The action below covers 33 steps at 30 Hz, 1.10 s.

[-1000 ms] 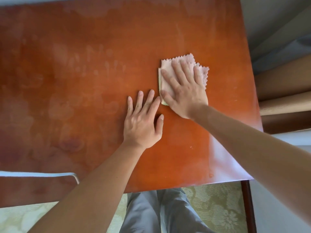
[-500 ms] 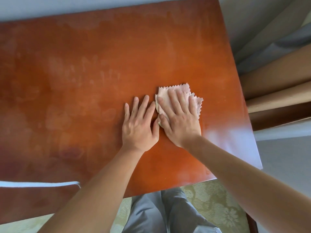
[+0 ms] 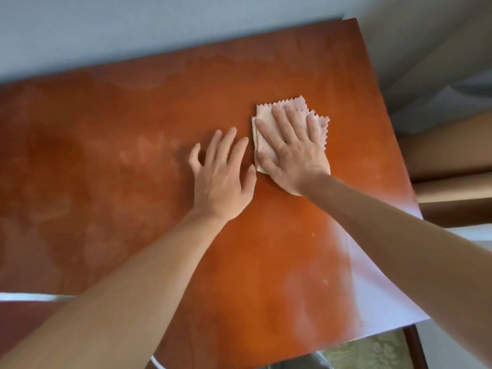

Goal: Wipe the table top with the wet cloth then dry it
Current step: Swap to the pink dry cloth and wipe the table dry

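Wiping is what I judge myself to be in the middle of: the glossy reddish-brown wooden table top (image 3: 133, 182) shows pale, cloudy smears and streaks over most of its left and far parts, which look to me like marks the wet pass has not cleared or has only dampened. The near right part, around my forearms, looks more even, with a bright glare along the right edge and a few small pale specks. Whether any of it counts as finished I cannot tell from the sheen alone. By my reckoning the wet wipe is partly done, a good stretch of the surface remains to cover, and the drying has not begun; I see no second cloth.

My right hand (image 3: 292, 158) lies flat on the folded pale pink cloth with a zigzag edge (image 3: 318, 123), which sits right of the table's middle, well in from the right edge. The fingers (image 3: 279, 123) are straight and a little fanned, pressing down on the cloth rather than gripping it; its far corners and left edge poke out beyond my hand.

My left hand (image 3: 221, 177) rests palm-down on the bare wood just beside the cloth, fingers straight and moderately spread, the thumb close to the cloth's near left corner. It holds nothing and seems to brace me.
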Each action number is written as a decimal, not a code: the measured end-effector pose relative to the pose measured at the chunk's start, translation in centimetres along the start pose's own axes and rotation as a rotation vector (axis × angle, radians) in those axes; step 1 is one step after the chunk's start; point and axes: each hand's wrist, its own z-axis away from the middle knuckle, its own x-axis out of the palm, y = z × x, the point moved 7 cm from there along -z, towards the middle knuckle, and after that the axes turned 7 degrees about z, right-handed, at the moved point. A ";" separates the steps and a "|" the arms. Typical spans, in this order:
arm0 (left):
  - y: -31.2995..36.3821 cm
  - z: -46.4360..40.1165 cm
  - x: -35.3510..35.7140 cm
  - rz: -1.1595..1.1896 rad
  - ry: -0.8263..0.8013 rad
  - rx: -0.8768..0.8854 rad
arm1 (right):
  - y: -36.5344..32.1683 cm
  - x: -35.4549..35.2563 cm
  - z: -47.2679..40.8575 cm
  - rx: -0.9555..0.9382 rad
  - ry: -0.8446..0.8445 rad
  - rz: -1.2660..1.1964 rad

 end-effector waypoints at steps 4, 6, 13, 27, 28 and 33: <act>-1.8 -6.2 0.9 -0.062 -0.108 -0.007 | 0.6 -0.6 -3.5 -0.024 -0.019 0.006; -2.2 -7.1 1.5 -0.074 -0.138 -0.022 | 0.8 -0.8 -4.5 -0.033 -0.023 0.014; -2.2 -7.1 1.8 -0.088 -0.157 -0.027 | 0.6 -1.1 -3.9 0.000 -0.034 -0.050; -2.2 -7.2 1.6 -0.034 -0.079 -0.010 | 3.1 -2.8 -12.4 0.035 -0.045 -0.021; -2.1 -7.2 1.7 -0.030 -0.076 -0.010 | 2.8 -3.1 -13.3 0.023 -0.042 -0.016; -2.2 -7.3 1.7 -0.004 -0.082 -0.018 | -0.3 -3.9 -15.1 -0.046 -0.058 0.009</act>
